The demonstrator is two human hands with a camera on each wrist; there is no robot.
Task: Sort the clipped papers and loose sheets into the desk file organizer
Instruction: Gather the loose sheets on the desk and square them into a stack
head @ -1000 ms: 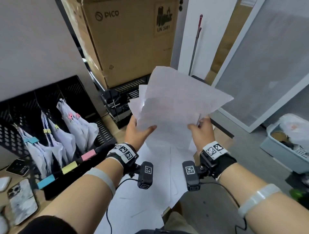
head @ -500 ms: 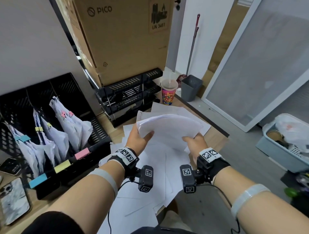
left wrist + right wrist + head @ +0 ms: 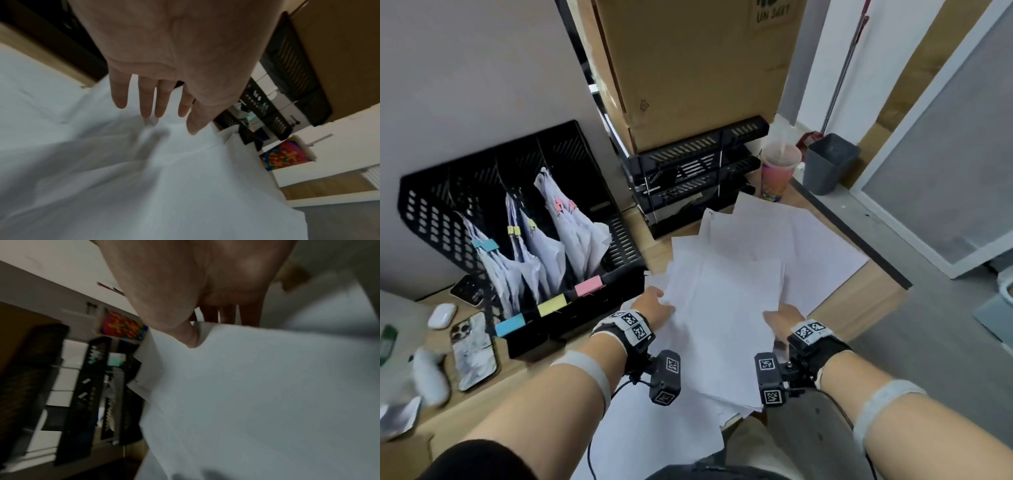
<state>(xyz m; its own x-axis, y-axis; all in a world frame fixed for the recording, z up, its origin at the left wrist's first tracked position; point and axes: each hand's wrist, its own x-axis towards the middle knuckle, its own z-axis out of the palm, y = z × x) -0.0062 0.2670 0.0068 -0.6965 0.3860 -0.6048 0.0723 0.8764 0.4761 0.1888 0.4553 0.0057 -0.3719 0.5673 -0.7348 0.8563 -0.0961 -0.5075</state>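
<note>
A spread of loose white sheets [image 3: 732,281] lies on the wooden desk [image 3: 859,301], overhanging its near edge. My left hand [image 3: 654,305] is at the pile's left side; the left wrist view shows its fingers [image 3: 162,107] straight and spread over the paper, gripping nothing. My right hand [image 3: 782,317] is at the pile's right side. In the right wrist view its thumb [image 3: 191,339] lies on a sheet [image 3: 257,386] whose edge hides the fingertips, so it pinches that edge. The black mesh file organizer [image 3: 424,219] stands at left, with clipped papers [image 3: 571,226] in its slots.
Stacked black letter trays [image 3: 695,164] stand behind the sheets under a big cardboard box [image 3: 695,68]. A colourful cup [image 3: 779,171] and a grey bin [image 3: 828,161] are at the far right. A phone [image 3: 474,349] and an earbuds case [image 3: 441,315] lie left of the organizer.
The sheets, held up in both hands a second ago, have come down onto the desk pile. My left hand has let go and straightened its fingers. The view has tilted down.
</note>
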